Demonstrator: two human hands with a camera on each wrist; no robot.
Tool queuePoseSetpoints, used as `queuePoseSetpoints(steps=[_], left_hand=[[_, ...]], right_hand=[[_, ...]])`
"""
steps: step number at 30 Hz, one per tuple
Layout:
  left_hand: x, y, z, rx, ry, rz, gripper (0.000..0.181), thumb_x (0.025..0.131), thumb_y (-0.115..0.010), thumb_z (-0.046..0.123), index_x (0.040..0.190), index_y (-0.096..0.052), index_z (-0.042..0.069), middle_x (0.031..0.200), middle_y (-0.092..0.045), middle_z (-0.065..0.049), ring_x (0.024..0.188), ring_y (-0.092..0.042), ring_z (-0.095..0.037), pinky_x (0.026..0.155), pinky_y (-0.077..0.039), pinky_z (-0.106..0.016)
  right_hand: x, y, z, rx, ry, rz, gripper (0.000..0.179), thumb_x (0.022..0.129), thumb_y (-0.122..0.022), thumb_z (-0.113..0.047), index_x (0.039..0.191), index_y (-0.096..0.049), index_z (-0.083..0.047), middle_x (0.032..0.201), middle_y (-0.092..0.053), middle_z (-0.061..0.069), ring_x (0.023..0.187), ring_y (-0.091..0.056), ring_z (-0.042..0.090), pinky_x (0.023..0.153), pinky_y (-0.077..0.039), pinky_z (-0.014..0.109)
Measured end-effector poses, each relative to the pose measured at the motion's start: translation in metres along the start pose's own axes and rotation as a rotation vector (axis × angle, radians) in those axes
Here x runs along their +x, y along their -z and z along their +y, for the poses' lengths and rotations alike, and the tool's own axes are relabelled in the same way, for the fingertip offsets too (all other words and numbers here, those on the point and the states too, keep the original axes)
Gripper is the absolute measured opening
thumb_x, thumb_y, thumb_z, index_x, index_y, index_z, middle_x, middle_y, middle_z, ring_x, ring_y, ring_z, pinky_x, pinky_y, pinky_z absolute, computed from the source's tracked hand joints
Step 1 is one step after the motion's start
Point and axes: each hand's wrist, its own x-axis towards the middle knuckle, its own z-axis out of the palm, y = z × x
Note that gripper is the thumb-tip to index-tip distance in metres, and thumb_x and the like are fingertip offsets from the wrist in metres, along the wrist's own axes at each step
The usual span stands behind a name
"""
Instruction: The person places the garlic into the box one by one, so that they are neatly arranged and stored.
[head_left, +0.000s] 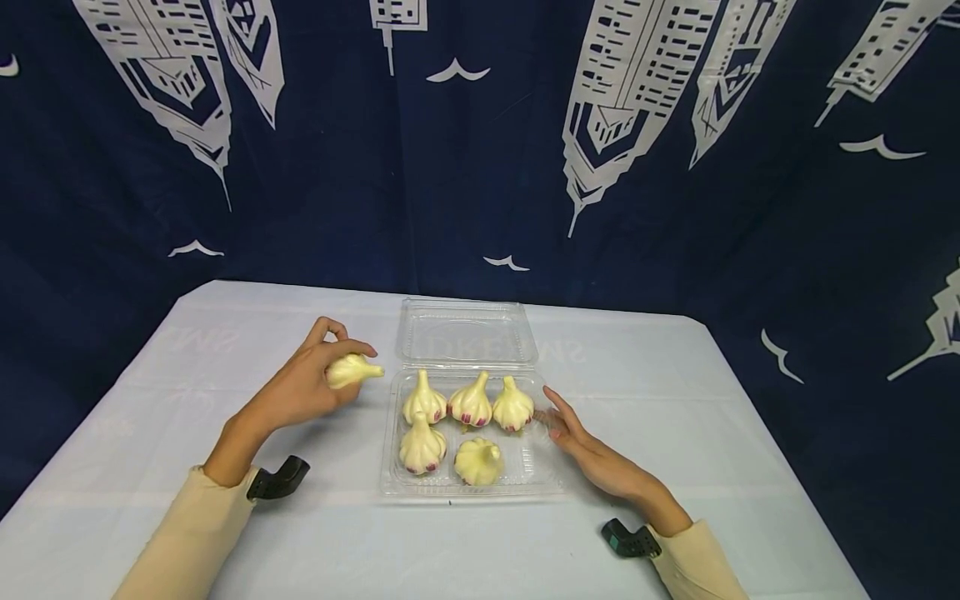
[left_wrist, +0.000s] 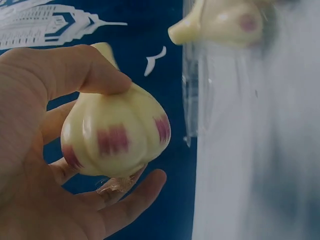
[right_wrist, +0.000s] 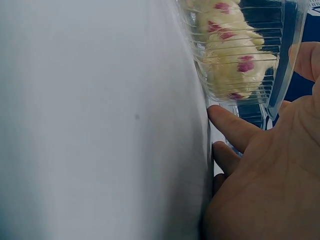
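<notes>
My left hand grips a garlic bulb to the left of a clear plastic clamshell box. In the left wrist view the thumb lies across the top of the held bulb, which is cream with purple patches and has a root tuft underneath. Several more garlic bulbs sit in the box: three along its back row, one at front left and one tipped over at front middle. My right hand is at the box's right side, fingers extended along its wall.
The box's hinged lid lies folded back behind it on the white-covered table. A dark blue curtain with white building prints hangs behind the table's far edge. Each wrist bears a black camera mount.
</notes>
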Motion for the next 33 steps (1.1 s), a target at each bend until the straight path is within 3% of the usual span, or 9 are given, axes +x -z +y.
queuePoseSetpoints(steps=[6,13,22,33], left_hand=[[0.004,-0.003,0.014,-0.017,-0.035,0.014,0.033,0.083,-0.076,0.007,0.114,-0.073,0.019,0.113,-0.038,-0.007,0.091,-0.053,-0.023,0.079,-0.045,-0.036],[0.009,-0.014,0.03,-0.032,-0.111,-0.031,0.031,0.092,-0.073,0.02,0.123,-0.07,0.019,0.114,-0.042,-0.004,0.084,-0.048,-0.015,0.073,-0.044,-0.031],[0.016,-0.032,0.057,-0.063,-0.228,-0.065,0.032,0.096,-0.069,0.021,0.128,-0.067,0.015,0.12,-0.05,-0.004,0.099,-0.051,-0.016,0.083,-0.048,-0.04],[0.026,-0.059,0.085,-0.062,-0.285,-0.138,0.032,0.096,-0.069,0.017,0.127,-0.067,0.014,0.124,-0.051,-0.003,0.102,-0.059,-0.016,0.091,-0.052,-0.037]], right_hand=[[0.0,0.0,0.0,-0.001,-0.001,-0.004,0.062,0.111,-0.028,-0.029,0.16,0.01,-0.033,0.163,-0.022,0.022,0.153,-0.005,0.045,0.116,-0.012,0.071],[0.001,0.0,0.001,0.011,-0.004,-0.003,0.061,0.111,-0.028,-0.031,0.16,0.009,-0.033,0.163,-0.022,0.021,0.153,-0.005,0.044,0.116,-0.011,0.07],[0.0,0.0,0.001,0.012,-0.021,-0.003,0.061,0.111,-0.028,-0.032,0.16,0.009,-0.034,0.164,-0.019,0.023,0.152,-0.006,0.045,0.116,-0.011,0.07],[0.0,0.001,-0.001,0.011,-0.022,-0.009,0.062,0.111,-0.028,-0.033,0.16,0.01,-0.032,0.164,-0.018,0.023,0.152,-0.005,0.045,0.116,-0.011,0.071]])
